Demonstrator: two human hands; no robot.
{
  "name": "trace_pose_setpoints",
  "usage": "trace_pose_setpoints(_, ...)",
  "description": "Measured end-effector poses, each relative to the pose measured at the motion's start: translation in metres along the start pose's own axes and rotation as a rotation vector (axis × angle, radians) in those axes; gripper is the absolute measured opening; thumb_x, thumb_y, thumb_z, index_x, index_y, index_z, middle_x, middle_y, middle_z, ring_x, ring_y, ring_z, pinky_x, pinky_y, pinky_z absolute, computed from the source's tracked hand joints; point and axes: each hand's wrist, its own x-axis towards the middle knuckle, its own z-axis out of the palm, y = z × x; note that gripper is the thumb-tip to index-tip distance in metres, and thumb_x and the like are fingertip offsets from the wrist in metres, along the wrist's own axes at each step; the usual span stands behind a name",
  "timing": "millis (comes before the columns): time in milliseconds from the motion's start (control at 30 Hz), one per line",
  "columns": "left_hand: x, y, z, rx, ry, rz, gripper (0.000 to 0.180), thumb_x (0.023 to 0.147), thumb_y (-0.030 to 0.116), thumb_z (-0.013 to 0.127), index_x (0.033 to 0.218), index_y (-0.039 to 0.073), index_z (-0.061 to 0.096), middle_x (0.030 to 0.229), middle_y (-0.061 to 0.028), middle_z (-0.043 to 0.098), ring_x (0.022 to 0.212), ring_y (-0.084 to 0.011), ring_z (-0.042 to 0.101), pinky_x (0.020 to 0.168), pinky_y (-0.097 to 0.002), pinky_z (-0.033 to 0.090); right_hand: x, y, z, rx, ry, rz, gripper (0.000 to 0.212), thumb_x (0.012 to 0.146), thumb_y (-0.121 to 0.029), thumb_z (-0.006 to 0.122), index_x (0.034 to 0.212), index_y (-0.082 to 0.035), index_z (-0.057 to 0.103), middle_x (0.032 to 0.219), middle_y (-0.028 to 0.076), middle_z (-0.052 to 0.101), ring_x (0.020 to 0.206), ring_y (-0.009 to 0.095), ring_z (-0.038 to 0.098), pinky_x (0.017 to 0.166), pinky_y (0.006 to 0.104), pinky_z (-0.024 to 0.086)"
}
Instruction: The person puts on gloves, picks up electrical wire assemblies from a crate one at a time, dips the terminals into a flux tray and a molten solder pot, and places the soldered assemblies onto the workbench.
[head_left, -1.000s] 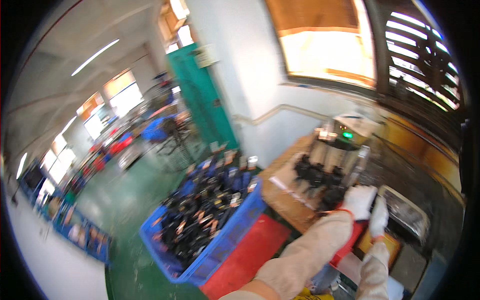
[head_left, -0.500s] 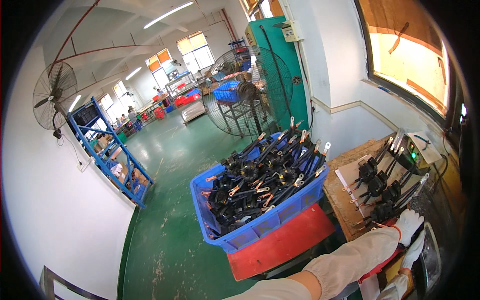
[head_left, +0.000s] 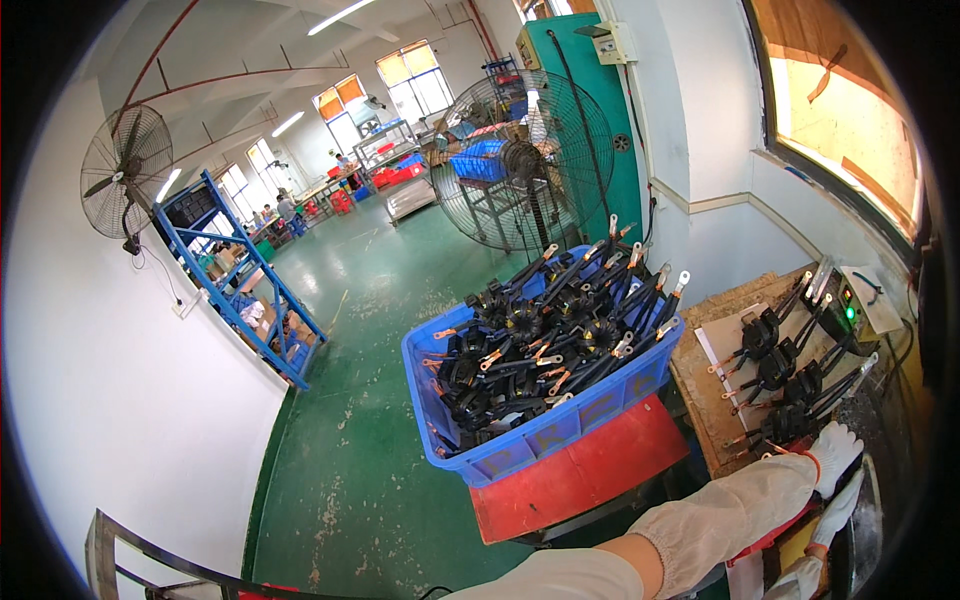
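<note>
My left hand (head_left: 838, 456), in a white glove, reaches to the worktop at the right, its fingers bent and their tips hidden. Just below it is my right hand (head_left: 838, 512), also gloved, with fingers pressed together. Whatever either hand grips cannot be made out. Beside my left hand lies a row of black coil-like parts (head_left: 775, 368) with thick black leads, silvery lug ends and bare copper ends. They rest on a cardboard-covered board (head_left: 708, 420). A dark panel with a glossy edge (head_left: 870, 530) lies right beside my right hand.
A blue crate (head_left: 560, 440) heaped with similar black parts (head_left: 530, 340) stands on a red surface (head_left: 590, 475) left of the worktop. A box with a lit green light (head_left: 851, 314) sits behind the row. Beyond are a floor fan (head_left: 522, 160) and blue shelving (head_left: 240, 270).
The whole view has shifted, so the crate, worktop and hands sit further right and the crate slightly higher. My hands keep nearly the same place beside the row of parts.
</note>
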Motion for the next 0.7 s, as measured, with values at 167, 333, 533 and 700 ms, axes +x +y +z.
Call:
trace_pose_setpoints(167, -0.005, 0.003, -0.013, 0.016, -0.042, 0.032, 0.083, 0.046, 0.039, 0.087, 0.115, 0.005, 0.057, 0.106, -0.0114, 0.062, 0.102, -0.0286, 0.06, 0.089, -0.0393, 0.044, -0.003, -0.016, -0.002, 0.005, 0.017, 0.045, 0.05, 0.107, -0.023, 0.035, 0.148, 0.004, 0.044, 0.155, 0.017, 0.044, 0.143, 0.026, 0.041, 0.12, 0.0331, 0.028)
trace_pose_setpoints(333, -0.006, 0.003, -0.028, 0.046, -0.085, 0.026, 0.079, 0.048, 0.037, 0.086, 0.115, 0.006, 0.057, 0.108, -0.011, 0.063, 0.104, -0.0282, 0.061, 0.088, -0.039, 0.046, 0.004, -0.014, 0.004, 0.132, 0.051, 0.123, 0.051, 0.108, -0.027, 0.036, 0.146, 0.006, 0.046, 0.153, 0.018, 0.046, 0.142, 0.026, 0.043, 0.12, 0.0326, 0.027)
trace_pose_setpoints(533, -0.014, 0.017, -0.067, -0.091, -0.07, 0.055, 0.044, 0.058, 0.022, 0.08, 0.096, 0.007, 0.065, 0.092, -0.0156, 0.071, 0.088, -0.0335, 0.071, 0.077, -0.0485, 0.057, -0.018, -0.056, 0.002, 0.514, 0.079, 0.101, 0.044, 0.108, -0.028, 0.043, 0.133, 0.005, 0.058, 0.134, 0.01, 0.059, 0.122, 0.018, 0.05, 0.113, 0.0325, 0.035)
trace_pose_setpoints(700, -0.023, -0.003, -0.061, 0.004, -0.083, 0.034, 0.068, 0.062, 0.031, 0.081, 0.122, 0.009, 0.056, 0.107, -0.0141, 0.066, 0.1, -0.0324, 0.065, 0.087, -0.0448, 0.052, -0.037, -0.105, 0.012, 0.05, 0.156, 0.113, 0.049, 0.107, -0.033, 0.044, 0.136, 0.004, 0.058, 0.139, 0.019, 0.06, 0.129, 0.029, 0.056, 0.112, 0.035, 0.039)
